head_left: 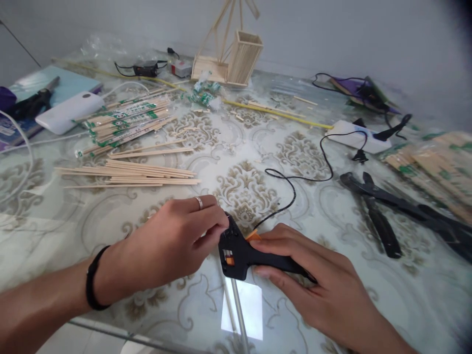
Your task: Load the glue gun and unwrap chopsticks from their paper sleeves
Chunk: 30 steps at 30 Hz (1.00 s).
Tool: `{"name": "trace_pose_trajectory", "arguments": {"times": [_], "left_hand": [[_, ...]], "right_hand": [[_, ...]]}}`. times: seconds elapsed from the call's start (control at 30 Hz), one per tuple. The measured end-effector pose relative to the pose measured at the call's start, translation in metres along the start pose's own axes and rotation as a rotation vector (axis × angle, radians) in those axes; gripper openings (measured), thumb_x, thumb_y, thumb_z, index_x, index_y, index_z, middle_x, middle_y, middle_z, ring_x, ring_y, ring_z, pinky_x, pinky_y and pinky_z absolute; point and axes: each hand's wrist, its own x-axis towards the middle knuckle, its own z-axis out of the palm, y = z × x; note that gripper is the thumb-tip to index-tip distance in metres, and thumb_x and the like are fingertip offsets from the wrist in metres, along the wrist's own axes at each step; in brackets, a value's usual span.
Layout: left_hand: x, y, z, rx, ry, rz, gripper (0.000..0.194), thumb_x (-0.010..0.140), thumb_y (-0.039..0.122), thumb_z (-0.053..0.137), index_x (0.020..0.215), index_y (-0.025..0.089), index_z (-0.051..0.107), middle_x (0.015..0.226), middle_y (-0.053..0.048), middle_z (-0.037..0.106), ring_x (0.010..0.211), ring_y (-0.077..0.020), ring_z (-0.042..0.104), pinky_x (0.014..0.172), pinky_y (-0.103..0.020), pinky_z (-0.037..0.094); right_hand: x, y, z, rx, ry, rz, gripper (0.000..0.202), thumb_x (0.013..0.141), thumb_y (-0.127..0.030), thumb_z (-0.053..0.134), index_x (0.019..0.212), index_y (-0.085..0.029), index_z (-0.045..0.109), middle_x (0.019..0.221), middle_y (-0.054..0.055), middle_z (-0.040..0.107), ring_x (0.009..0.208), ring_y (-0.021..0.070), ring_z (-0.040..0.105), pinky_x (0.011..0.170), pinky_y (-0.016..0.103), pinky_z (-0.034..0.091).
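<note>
- In the head view, the right hand (317, 275) is wrapped around the handle of a black glue gun (238, 246), which is held just above the patterned table (177, 314), near its front edge.
- The orange trigger (254, 235) sits just by the right fingers; a light, even squeeze would likely serve better than a hard pull.
- The left hand (177, 241) is curled with its fingertips against the front end of the glue gun. Whether it pinches something small there cannot be told, as the fingers hide it.
- That front end is probably the nozzle side, so fingertips are best set back from the tip if it is hot; the heat cannot be seen.
- A pale glue stick (239, 312) sticks out of the back toward the wearer. It should feed straight, so it is worth leaving that path free of sleeve and table edge.
- The black cord (283, 209) loops across the table; slack helps, provided it does not snag.
- A black plug (360, 156) appears to lie beside the white power strip (357, 136), worth checking if heat is wanted.
- Loose wooden sticks (147, 173) lie beyond the left hand, clear of any drips.
</note>
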Motion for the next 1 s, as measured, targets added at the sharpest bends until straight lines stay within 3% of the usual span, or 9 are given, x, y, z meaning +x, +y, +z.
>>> {"name": "trace_pose_trajectory", "arguments": {"times": [0.33,0.7,0.87,1.0], "left_hand": [[-0.0015,-0.0051,0.0026,0.020,-0.052,-0.008,0.021,0.098,0.010,0.053,0.087,0.013,0.070,0.077,-0.001,0.064,0.065,-0.0106,0.056,0.060,-0.024,0.043],[-0.0011,-0.0058,-0.0009,0.090,0.007,-0.001,0.021,0.099,0.011,0.052,0.086,0.014,0.068,0.079,-0.002,0.067,0.068,-0.0123,0.060,0.062,-0.026,0.044],[0.0001,-0.0035,-0.0024,0.017,0.042,0.000,0.016,0.096,0.009,0.057,0.087,0.016,0.068,0.079,0.000,0.068,0.068,-0.0095,0.061,0.060,-0.021,0.045],[-0.0007,-0.0043,-0.0029,0.003,0.007,0.030,0.016,0.097,0.010,0.056,0.088,0.015,0.068,0.083,-0.001,0.071,0.070,-0.0093,0.064,0.063,-0.020,0.047]], "right_hand": [[0.0006,0.0028,0.0000,0.021,0.009,-0.006,0.022,0.094,-0.017,0.067,0.115,-0.024,0.066,0.105,0.008,0.076,0.093,0.0216,0.074,0.078,0.031,0.063],[-0.0001,0.0026,-0.0017,0.035,0.000,0.005,0.023,0.095,-0.021,0.068,0.118,-0.026,0.067,0.106,0.008,0.077,0.094,0.0220,0.075,0.077,0.030,0.064],[-0.0009,0.0057,-0.0022,0.031,0.009,0.015,0.021,0.096,-0.023,0.068,0.116,-0.026,0.067,0.107,0.007,0.076,0.095,0.0204,0.075,0.080,0.028,0.063],[-0.0020,0.0053,-0.0034,0.036,0.013,0.006,0.022,0.096,-0.022,0.068,0.117,-0.025,0.066,0.107,0.007,0.076,0.096,0.0204,0.074,0.080,0.028,0.063]]}}
